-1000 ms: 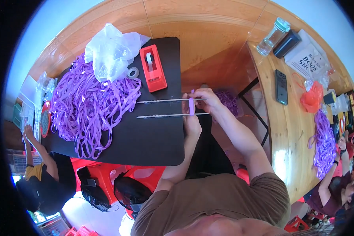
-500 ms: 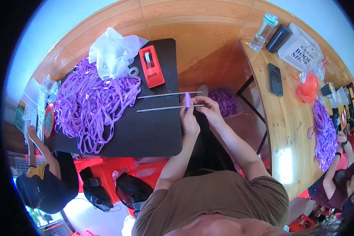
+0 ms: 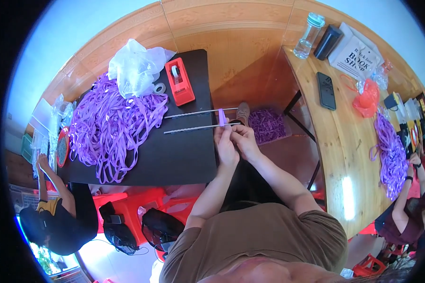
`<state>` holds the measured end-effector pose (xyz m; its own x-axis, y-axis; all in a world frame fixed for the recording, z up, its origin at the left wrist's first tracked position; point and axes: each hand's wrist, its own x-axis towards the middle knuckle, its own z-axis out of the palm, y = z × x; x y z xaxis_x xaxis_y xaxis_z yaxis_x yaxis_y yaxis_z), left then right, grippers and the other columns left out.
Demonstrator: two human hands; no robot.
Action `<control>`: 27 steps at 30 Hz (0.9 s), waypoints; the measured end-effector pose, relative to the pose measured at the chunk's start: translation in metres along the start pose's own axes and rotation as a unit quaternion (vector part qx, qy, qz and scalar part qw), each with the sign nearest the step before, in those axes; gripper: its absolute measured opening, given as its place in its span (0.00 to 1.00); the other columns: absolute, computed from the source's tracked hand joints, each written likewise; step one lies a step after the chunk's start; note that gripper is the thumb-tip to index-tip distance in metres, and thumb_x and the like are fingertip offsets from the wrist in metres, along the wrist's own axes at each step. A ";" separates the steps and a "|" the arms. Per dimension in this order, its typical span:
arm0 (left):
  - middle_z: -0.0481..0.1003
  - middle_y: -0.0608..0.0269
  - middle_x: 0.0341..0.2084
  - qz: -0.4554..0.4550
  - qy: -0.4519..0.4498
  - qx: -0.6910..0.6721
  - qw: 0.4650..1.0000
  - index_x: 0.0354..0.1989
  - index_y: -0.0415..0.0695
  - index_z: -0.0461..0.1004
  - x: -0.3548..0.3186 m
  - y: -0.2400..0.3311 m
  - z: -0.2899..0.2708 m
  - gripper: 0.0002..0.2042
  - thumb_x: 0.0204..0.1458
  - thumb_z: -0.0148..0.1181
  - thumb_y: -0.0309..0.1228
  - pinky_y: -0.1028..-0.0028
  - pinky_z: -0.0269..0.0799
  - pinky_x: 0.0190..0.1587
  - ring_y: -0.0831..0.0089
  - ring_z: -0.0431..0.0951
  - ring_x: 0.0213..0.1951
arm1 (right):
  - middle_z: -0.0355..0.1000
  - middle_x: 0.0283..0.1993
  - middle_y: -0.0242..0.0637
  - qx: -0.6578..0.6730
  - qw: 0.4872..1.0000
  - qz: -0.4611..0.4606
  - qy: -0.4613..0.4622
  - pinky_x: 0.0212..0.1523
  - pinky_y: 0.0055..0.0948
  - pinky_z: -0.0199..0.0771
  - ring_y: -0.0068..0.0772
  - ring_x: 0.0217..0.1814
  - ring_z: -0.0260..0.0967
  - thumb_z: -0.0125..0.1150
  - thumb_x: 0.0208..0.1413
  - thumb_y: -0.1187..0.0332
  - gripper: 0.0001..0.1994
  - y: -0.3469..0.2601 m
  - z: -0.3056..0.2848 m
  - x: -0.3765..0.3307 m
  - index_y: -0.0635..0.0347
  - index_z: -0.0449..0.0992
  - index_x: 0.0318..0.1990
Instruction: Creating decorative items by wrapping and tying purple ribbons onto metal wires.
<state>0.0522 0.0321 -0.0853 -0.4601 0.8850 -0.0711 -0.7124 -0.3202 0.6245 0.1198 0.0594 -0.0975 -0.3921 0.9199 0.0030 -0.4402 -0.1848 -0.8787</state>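
Note:
Two thin metal rods (image 3: 189,129) run side by side out past the right edge of the black table. A short band of purple ribbon (image 3: 222,116) stretches across both rods near their outer ends. My left hand (image 3: 228,151) is closed at the nearer rod, its thumb and fingers pinching the ribbon there. Close against it, my right hand (image 3: 247,144) has its fingertips pressed together just below the rod. Whatever lies between the right fingertips is too small to make out.
On the black table (image 3: 174,162) lie a heap of purple ribbon (image 3: 113,127), a white plastic bag (image 3: 136,68), a red tape dispenser (image 3: 180,82) and a tape roll (image 3: 159,88). A bin of purple pieces (image 3: 267,126) stands below. The wooden table (image 3: 337,155) holds a phone (image 3: 326,91). Other people sit both sides.
My right hand has come down and inward from the nearer rod's end, closer to my left hand. The left hand stays at the ribbon. The view has shifted slightly.

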 end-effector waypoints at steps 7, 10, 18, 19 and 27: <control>0.70 0.63 0.43 0.048 0.037 0.098 0.993 0.54 0.37 0.64 -0.028 0.011 0.021 0.16 0.56 0.51 0.25 0.77 0.64 0.50 0.76 0.70 0.45 | 0.72 0.26 0.30 0.050 0.998 0.029 0.022 0.27 0.16 0.65 0.16 0.25 0.65 0.57 0.55 0.74 0.06 -0.018 0.028 -0.009 0.64 0.75 0.26; 0.70 0.63 0.42 0.043 0.039 0.096 0.994 0.52 0.37 0.65 -0.031 0.016 0.027 0.16 0.56 0.52 0.26 0.78 0.64 0.49 0.77 0.70 0.44 | 0.74 0.27 0.33 0.028 0.998 0.020 0.053 0.29 0.26 0.70 0.22 0.29 0.69 0.63 0.53 0.67 0.08 -0.022 0.030 -0.011 0.63 0.79 0.30; 0.70 0.68 0.30 -0.041 0.049 0.008 0.998 0.37 0.42 0.68 -0.027 0.036 0.028 0.13 0.62 0.45 0.39 0.79 0.64 0.40 0.79 0.69 0.35 | 0.72 0.24 0.31 0.031 0.996 0.076 0.039 0.26 0.17 0.66 0.17 0.24 0.65 0.58 0.54 0.75 0.06 -0.044 0.043 -0.013 0.65 0.76 0.26; 0.70 0.68 0.30 -0.041 0.048 0.008 0.998 0.37 0.42 0.68 -0.025 0.038 0.029 0.13 0.62 0.45 0.39 0.79 0.64 0.40 0.79 0.69 0.35 | 0.72 0.24 0.31 0.031 0.996 0.076 0.039 0.26 0.17 0.66 0.17 0.24 0.65 0.58 0.54 0.75 0.06 -0.046 0.044 -0.013 0.65 0.76 0.26; 0.70 0.64 0.32 -0.183 0.028 -0.014 0.983 0.44 0.38 0.68 -0.018 0.063 0.031 0.29 0.60 0.34 0.55 0.73 0.61 0.44 0.72 0.69 0.37 | 0.72 0.23 0.32 0.014 0.996 0.078 0.046 0.24 0.16 0.64 0.17 0.22 0.65 0.59 0.54 0.73 0.06 -0.048 0.045 -0.011 0.66 0.77 0.27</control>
<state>0.0322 0.0062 -0.0202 -0.1987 0.9225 -0.3309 -0.8494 0.0063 0.5277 0.1086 0.0428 -0.0341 -0.3818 0.9070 -0.1776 -0.4029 -0.3362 -0.8512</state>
